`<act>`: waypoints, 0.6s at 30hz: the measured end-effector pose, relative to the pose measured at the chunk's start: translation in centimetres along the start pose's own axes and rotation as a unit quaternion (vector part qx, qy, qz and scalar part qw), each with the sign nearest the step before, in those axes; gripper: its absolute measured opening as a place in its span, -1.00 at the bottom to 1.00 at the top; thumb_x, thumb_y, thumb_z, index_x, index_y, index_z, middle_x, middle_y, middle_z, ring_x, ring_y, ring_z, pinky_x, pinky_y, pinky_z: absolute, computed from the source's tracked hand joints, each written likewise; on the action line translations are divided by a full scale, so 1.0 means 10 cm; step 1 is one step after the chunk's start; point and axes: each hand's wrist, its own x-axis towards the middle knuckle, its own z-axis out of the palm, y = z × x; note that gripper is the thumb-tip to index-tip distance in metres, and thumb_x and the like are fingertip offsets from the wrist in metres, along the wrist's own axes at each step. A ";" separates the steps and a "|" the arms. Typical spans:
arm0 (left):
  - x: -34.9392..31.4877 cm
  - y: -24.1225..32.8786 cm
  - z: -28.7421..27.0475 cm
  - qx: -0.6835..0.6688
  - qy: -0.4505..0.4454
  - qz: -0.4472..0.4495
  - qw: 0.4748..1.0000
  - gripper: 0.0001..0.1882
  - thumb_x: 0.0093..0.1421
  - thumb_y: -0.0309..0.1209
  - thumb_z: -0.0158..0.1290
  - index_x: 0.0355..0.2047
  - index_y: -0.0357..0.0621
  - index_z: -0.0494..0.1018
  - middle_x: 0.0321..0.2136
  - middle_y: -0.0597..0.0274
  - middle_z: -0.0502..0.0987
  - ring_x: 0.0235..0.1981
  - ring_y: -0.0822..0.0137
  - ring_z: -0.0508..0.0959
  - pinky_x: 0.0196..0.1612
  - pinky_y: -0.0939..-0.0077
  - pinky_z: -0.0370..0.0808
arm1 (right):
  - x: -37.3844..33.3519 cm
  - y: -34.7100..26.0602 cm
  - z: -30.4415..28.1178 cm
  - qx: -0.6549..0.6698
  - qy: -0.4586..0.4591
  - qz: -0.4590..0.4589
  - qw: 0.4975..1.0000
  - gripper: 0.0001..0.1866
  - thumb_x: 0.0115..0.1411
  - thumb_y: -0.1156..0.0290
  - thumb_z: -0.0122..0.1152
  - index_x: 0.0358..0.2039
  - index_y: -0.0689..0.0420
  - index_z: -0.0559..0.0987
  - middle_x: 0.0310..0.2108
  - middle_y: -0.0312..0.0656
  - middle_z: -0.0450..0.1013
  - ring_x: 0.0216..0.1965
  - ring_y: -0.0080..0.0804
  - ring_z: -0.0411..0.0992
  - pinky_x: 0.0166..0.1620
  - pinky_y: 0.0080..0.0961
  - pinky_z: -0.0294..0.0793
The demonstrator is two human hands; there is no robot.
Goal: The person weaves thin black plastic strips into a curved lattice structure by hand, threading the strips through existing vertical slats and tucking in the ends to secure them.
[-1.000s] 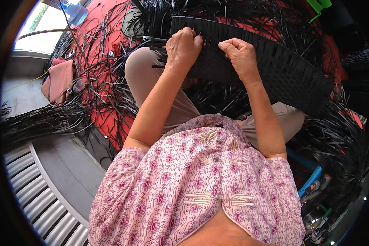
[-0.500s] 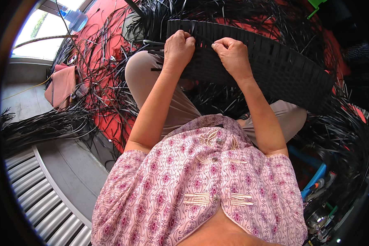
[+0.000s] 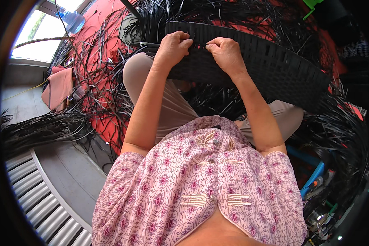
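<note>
A dark woven panel of black flat strips [image 3: 270, 67] slants across my lap, its upper edge curving down toward the right. At its upper left part my left hand [image 3: 173, 51] is closed, thumb and fingers pinched on a black strip. A short gap to the right, my right hand [image 3: 227, 55] pinches a black strip too, knuckles up. Dark strip blends into dark weave, so its exact run between the fingertips is hard to see. Loose strip ends [image 3: 151, 47] stick out from the panel's left side, beside my left wrist.
Tangled black strips lie over the red floor [image 3: 104, 130]. At left are a pink cloth [image 3: 58, 89], a strip bundle [image 3: 45, 130] and a slatted metal piece [image 3: 49, 201]. A blue water jug [image 3: 74, 22] stands by the window. Tools [image 3: 315, 183] lie at lower right.
My left hand has shifted slightly left and down, and my right hand slightly left and down too. The strip seen slanting between them earlier no longer shows clearly.
</note>
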 end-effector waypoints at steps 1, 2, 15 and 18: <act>0.01 -0.01 -0.05 -0.046 -0.037 -0.020 0.998 -0.73 0.23 -0.33 0.13 -0.20 -0.32 0.56 -0.50 0.27 0.59 -0.57 0.50 0.56 -0.45 0.61 0.51 | 0.01 -0.01 0.00 0.002 -0.007 0.008 1.000 -0.79 0.10 0.29 0.22 -0.37 0.10 0.72 -0.41 -0.01 0.60 -0.32 -0.03 0.59 -0.15 -0.24 0.57; 0.02 -0.01 -0.09 -0.025 -0.045 -0.015 0.999 -0.74 0.23 -0.33 0.14 -0.21 -0.31 0.56 -0.51 0.28 0.58 -0.57 0.51 0.56 -0.45 0.61 0.50 | 0.02 -0.02 0.01 -0.016 -0.005 0.004 1.000 -0.79 0.10 0.28 0.23 -0.37 0.10 0.72 -0.40 -0.02 0.60 -0.31 -0.03 0.59 -0.15 -0.24 0.57; -0.36 -0.13 -1.00 -0.143 0.041 0.001 0.989 -0.83 0.27 -0.37 0.10 -0.34 -0.24 0.53 -0.54 0.40 0.48 -0.60 0.59 0.42 -0.50 0.68 0.40 | 0.01 -0.40 0.08 -0.170 0.024 -0.315 0.934 -0.57 0.00 0.44 0.37 -0.06 0.03 0.57 -0.34 -0.33 0.50 -0.26 -0.35 0.51 -0.10 -0.42 0.49; -0.58 -0.09 -1.43 -0.141 0.056 0.052 0.987 -0.85 0.28 -0.40 0.09 -0.33 -0.23 0.53 -0.56 0.43 0.45 -0.60 0.62 0.39 -0.50 0.73 0.38 | 0.05 -0.45 0.11 -0.124 0.074 -0.336 0.931 -0.61 0.00 0.45 0.33 -0.10 0.07 0.58 -0.32 -0.26 0.53 -0.21 -0.32 0.53 -0.08 -0.32 0.45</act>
